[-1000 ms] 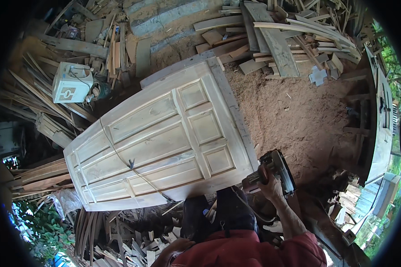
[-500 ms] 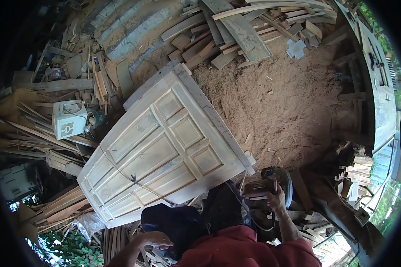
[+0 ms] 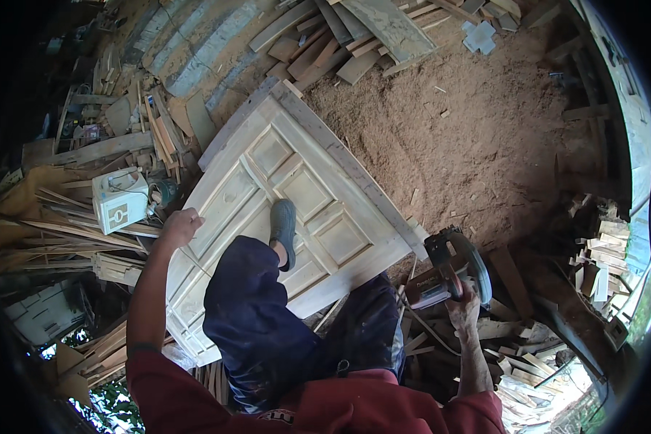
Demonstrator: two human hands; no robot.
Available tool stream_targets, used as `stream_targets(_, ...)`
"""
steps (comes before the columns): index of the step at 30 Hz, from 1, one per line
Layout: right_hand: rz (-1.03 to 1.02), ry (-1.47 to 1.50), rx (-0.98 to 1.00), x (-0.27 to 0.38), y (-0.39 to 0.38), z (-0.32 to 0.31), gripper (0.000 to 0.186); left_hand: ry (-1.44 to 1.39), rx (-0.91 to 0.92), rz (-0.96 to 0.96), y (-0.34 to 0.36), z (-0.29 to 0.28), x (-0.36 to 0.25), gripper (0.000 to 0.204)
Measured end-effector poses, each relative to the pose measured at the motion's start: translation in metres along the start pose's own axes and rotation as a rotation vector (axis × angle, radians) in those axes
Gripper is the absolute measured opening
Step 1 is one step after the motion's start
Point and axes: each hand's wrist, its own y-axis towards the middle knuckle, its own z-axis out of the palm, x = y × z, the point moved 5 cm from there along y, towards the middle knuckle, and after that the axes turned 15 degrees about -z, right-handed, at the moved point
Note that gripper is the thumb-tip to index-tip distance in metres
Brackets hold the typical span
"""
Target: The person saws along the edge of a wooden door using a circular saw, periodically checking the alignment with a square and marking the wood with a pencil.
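A pale wooden panel door (image 3: 318, 189) lies slanted in front of me on a support. My right hand (image 3: 464, 302) grips the handle of a circular saw (image 3: 448, 271), whose round guard faces right. The saw is just off the door's near right corner. Raised beside the door's left edge, my left hand (image 3: 183, 227) has its fingers curled; whether anything is in them is hidden. A thin cord crosses the door below that hand. One foot of mine, in a grey clog (image 3: 283, 223), is over the door's panels.
A white box-shaped appliance (image 3: 121, 201) stands among scrap wood strips on the left. Stacked boards (image 3: 383, 32) lie at the far side. Sawdust (image 3: 456, 137) covers the ground beyond the door. Wood offcuts (image 3: 604, 249) are heaped on the right.
My left hand has risen from near my lap to the door's left edge. My left leg has lifted, bringing the clog over the door. The saw has shifted slightly right and turned.
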Motion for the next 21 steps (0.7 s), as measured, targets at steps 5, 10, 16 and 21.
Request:
stream_targets(5,0.075,0.09,-0.152,0.018,-0.015,0.002,0.045,0.05,0.138,0.136,0.07,0.046,-0.059,0.036)
stream_targets(10,0.143,0.088,-0.206,0.024,-0.02,0.009,0.042,0.099,0.213,0.225,0.134,0.085,-0.076,0.037)
stream_targets(16,0.061,-0.069,-0.179,0.007,-0.006,0.029,0.041,0.225,-0.123,0.339,0.291,0.076,-0.036,0.026)
stream_targets(21,-0.008,-0.236,-0.156,-0.003,0.034,0.048,0.035,0.024,-0.277,0.186,0.411,0.054,0.005,0.049)
